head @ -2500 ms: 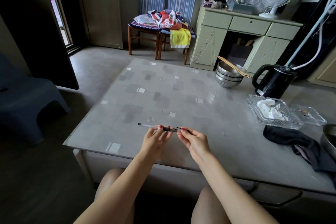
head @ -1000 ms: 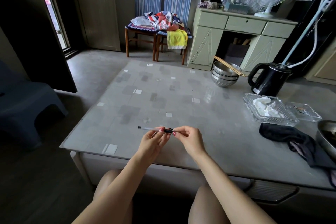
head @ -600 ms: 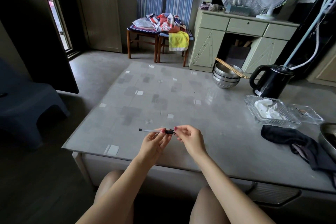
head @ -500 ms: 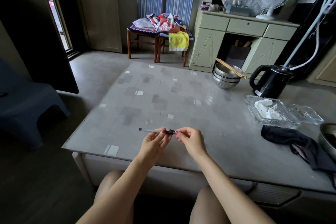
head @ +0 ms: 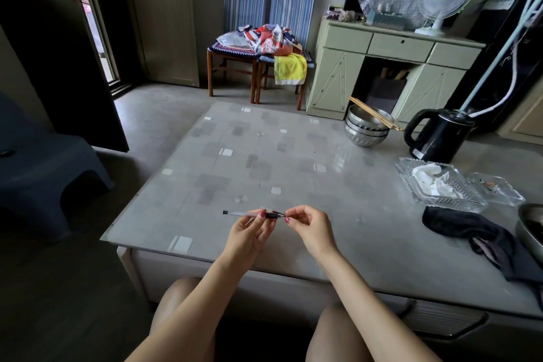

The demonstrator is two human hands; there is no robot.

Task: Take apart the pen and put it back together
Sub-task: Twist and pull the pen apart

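Observation:
I hold a slim pen (head: pixel 245 214) level above the near edge of the table (head: pixel 293 173). Its clear barrel points left and ends in a small black cap; a black grip section sits near the right end. My left hand (head: pixel 249 232) pinches the barrel just left of the black grip. My right hand (head: pixel 308 226) pinches the pen's right tip between thumb and forefinger. Both hands meet at the grip, and the fingers hide the tip itself.
Stacked steel bowls with chopsticks (head: pixel 367 129) and a black kettle (head: pixel 435 135) stand at the back right. A glass tray with tissue (head: pixel 435 185), a small glass dish (head: pixel 496 191), dark cloth (head: pixel 476 232) and a metal bowl's rim (head: pixel 529 229) lie on the right.
My right hand, a little apart from the left 2.5 s ago, has closed in on the pen's right end. Since then both hands stay nearly still.

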